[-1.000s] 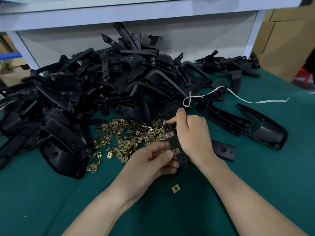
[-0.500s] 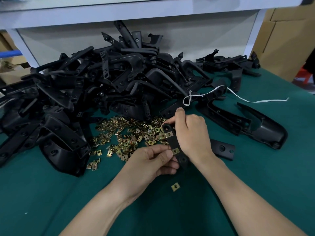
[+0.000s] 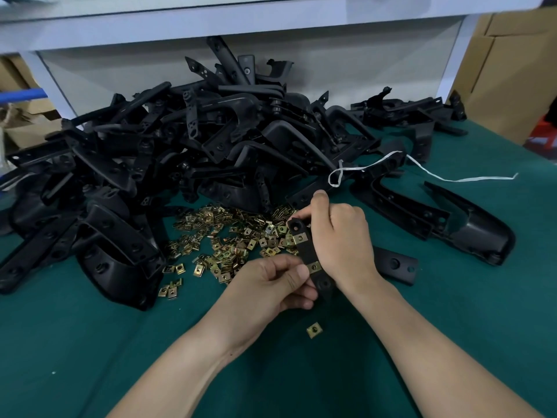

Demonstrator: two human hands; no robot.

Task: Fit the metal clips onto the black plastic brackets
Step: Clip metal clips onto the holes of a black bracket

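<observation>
Holding bracket (image 3: pixel 305 251) w/ both: right grip (image 3: pixel 340 236) clasps its top, left grip (image 3: pixel 271 285) pinches it by lower clip (image 3: pixel 314 267) (brass-coloured).

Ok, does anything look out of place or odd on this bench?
One metal clip lies alone on the green mat, well apart from the clip pile; it looks dropped. A loose white string trails over the bracket heap and mat. Nothing looks damaged.

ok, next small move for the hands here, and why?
Probably press the lower brass-coloured metal clip fully home: the left hand pinches it at the edge of the narrow black plastic bracket, which the right hand grips. An upper clip already sits on it.
</observation>
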